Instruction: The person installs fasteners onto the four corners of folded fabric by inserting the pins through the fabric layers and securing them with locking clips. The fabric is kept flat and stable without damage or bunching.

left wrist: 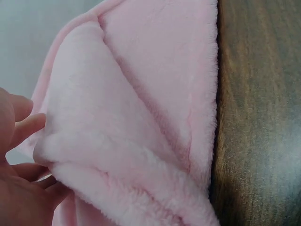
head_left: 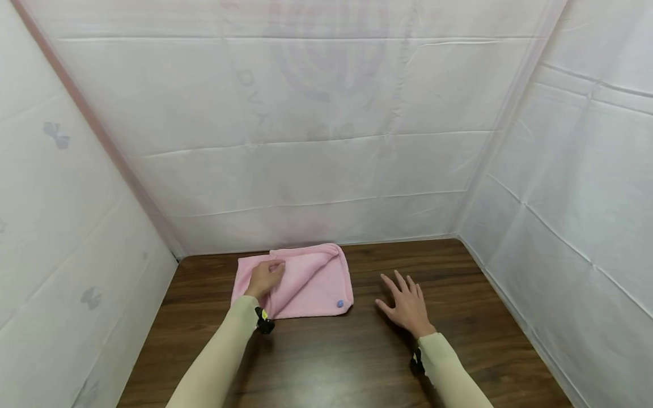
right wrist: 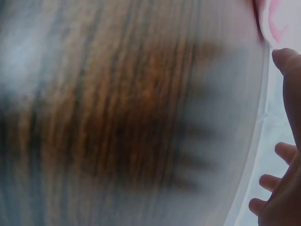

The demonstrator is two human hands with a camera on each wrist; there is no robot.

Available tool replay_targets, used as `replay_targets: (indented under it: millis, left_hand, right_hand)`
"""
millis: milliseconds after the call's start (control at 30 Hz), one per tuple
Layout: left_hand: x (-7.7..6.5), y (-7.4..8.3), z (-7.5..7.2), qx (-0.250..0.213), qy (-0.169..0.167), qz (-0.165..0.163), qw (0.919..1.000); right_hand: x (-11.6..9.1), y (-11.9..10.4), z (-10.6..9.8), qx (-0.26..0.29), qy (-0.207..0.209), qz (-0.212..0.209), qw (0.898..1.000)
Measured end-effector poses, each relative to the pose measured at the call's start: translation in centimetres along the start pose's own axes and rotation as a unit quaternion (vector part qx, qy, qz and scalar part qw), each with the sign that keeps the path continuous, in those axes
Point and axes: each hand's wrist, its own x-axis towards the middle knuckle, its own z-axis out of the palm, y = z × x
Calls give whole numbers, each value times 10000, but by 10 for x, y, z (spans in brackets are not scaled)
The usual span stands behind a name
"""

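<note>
A pink plush towel (head_left: 311,294) lies folded near the table's far edge, with a small blue button (head_left: 340,304) at its near right corner. Its upper layer is turned back slantwise toward the left. With thumb and fingers my left hand (head_left: 263,279) pinches the edge of that layer, on the towel's left side. Seen from the left wrist, the fluffy fold (left wrist: 94,94) rises from the layer beneath, and some fingertips are hidden behind it. My right hand (head_left: 406,306) hovers over the table to the right of the towel, fingers spread, holding nothing.
The dark brown wooden table (head_left: 316,368) has rounded far corners. White sheeting hangs close behind it (head_left: 326,170) and along the left side and right side (head_left: 586,226). Black bands with small devices are worn at both wrists.
</note>
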Motion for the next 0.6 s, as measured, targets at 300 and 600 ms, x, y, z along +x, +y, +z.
replay_targets:
  millis: [300,600]
  left_hand:
    - [-1,2,-2,-45,155,48,9999]
    - [2,2,0,-230,176,-9,9996]
  right_hand:
    - [-5,3,2,316,108,-3,9994]
    - [-8,4,1,372,-78,171,9991]
